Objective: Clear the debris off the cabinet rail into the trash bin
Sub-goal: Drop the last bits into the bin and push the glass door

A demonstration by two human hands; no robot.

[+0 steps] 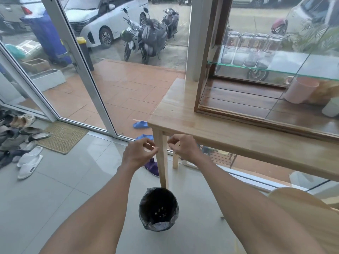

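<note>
From the head camera, both arms reach forward over a grey tiled floor. The left hand [138,153] and the right hand [183,147] hover side by side in front of the corner of the wooden counter [183,114], each with thumb and fingertips drawn narrowly together as if pinching or rubbing off fine bits; whether anything is held between them is too small to tell. Directly beneath, beside the counter leg [163,162], stands the trash bin [158,209], lined with a dark bag, with a scatter of pale crumbs [160,211] at its bottom.

The glass-fronted cabinet [256,79] sits on the counter to the right, and its wooden bottom rail [238,114] runs along the front edge, well apart from both hands. No debris can be made out on the rail from here.

The step in hand looks like shedding collected bits into the bin. To do it well, keep both hands squarely above the bin's mouth, lower them somewhat so light crumbs do not drift onto the tiles, and spread or rub the fingertips apart fully so nothing clings. Then check the rail's groove for leftovers.
</note>
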